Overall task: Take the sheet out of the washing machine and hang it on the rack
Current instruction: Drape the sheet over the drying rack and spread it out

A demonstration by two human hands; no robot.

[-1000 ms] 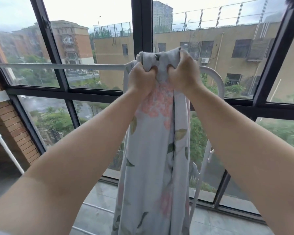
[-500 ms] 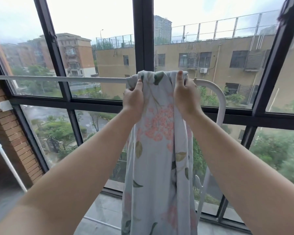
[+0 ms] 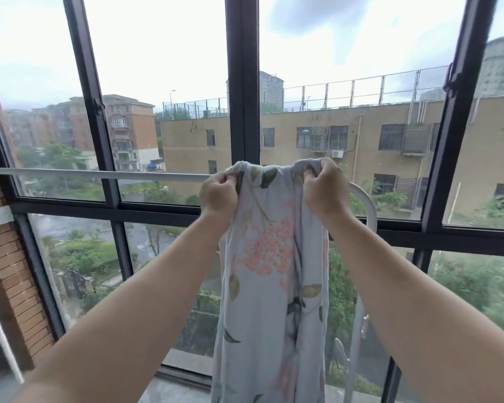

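White drying-rack bar point(image 3: 99, 173) before me, the floral sheet point(image 3: 274, 286) draped over it near its curved right end, hanging bunched

A single view, from the person's head, wide enough to bow the window frame point(image 3: 243, 82) at the edges. It faces straight out through the glass, about level. The left hand point(image 3: 218, 196) and right hand point(image 3: 325, 190) sit at arm's length, mid-picture, gripping the sheet point(image 3: 271, 257) over the rack's top rail point(image 3: 99, 173).
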